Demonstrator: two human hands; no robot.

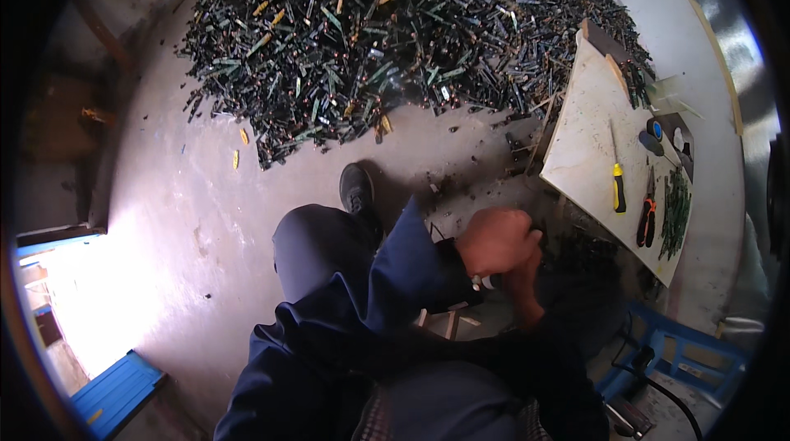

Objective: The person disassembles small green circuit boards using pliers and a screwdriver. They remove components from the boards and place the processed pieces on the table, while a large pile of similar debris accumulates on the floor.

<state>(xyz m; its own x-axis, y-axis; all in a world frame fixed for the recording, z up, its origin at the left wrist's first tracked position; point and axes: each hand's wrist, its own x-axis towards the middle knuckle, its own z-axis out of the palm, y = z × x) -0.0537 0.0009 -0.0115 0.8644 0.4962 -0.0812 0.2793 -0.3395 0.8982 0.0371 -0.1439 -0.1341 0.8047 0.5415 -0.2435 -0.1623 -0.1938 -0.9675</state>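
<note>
Just right of centre, in front of my knees, my two hands come together. My left hand [495, 241] reaches out of a dark blue sleeve, with its fingers curled closed. Pressed against it on the right is my right hand [525, 289], mostly in shadow; its fingers look bent in too, partly covered by the left. Whatever lies between them is hidden. A small pale round object [487, 281] shows beside the left wrist. Below the hands, a few light wooden strips [451, 324] stick out near my lap.
A big heap of small dark, green and yellow strips [370, 46] covers the floor ahead. On the right, a white board [580, 124] bears a yellow-black screwdriver [619, 188], orange-black pliers [648, 212] and thin green strips [676, 215]. A blue plastic stool [691, 350] stands lower right.
</note>
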